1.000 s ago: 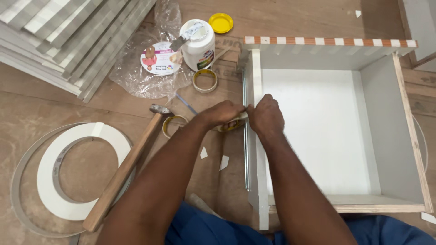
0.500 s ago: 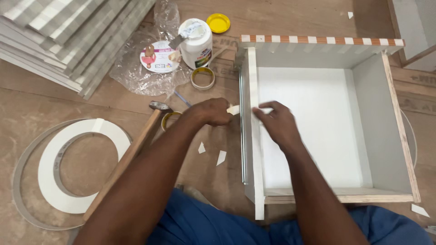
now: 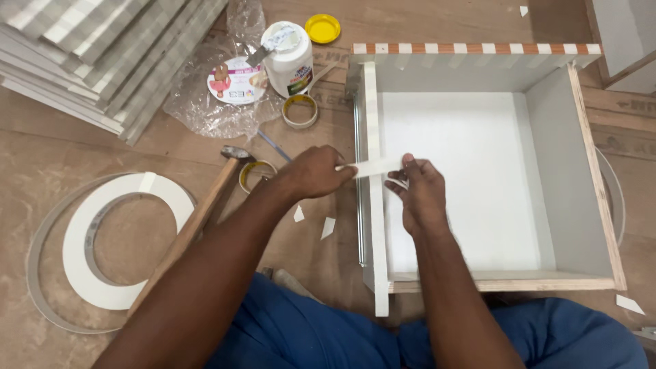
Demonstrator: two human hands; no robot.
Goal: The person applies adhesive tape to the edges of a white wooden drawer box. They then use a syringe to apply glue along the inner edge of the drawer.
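Two hands share one strip of white tape (image 3: 372, 166): my left hand (image 3: 316, 172) and right hand (image 3: 418, 193) pinch its ends above the drawer (image 3: 372, 225) edge, not yet stuck down, I judge.

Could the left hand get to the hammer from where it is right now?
Probably yes. The left hand pinches one end of a white strip, and the hammer lies just beside that wrist on the floor, nothing between them, though the strip must go first.

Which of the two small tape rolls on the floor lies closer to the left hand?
The roll beside the hammer head, just left of the left hand. The other roll lies farther up, by the white jar.
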